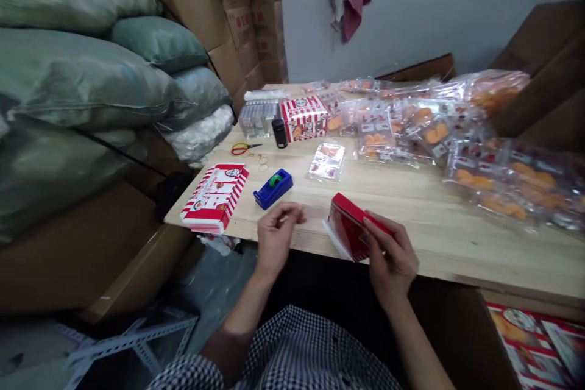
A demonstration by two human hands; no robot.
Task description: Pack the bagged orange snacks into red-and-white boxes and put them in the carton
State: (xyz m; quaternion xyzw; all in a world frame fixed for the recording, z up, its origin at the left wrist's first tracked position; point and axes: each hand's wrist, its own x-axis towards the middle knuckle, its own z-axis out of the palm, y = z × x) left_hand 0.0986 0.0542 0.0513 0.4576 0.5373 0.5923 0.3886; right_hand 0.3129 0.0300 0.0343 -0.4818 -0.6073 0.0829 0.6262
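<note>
My right hand (390, 253) grips a red cardboard box (346, 225) at the table's front edge, with a white side showing along its lower left. My left hand (276, 237) rests just over the edge, fingers loosely curved and nothing visible in them. It is nearest a blue tape dispenser (273, 189) with a green roll. To its left lies a stack of flat red-and-white striped cartons (214, 198). A clear packet of printed cards (326, 161) lies ahead of my hands.
The wooden table (411, 244) holds many clear bags of orange items at the right, a striped box, a clear pack, a black bottle (280, 133), and red-handled scissors (245, 148). Large green sacks (82, 79) and cardboard cartons (201, 6) stand left.
</note>
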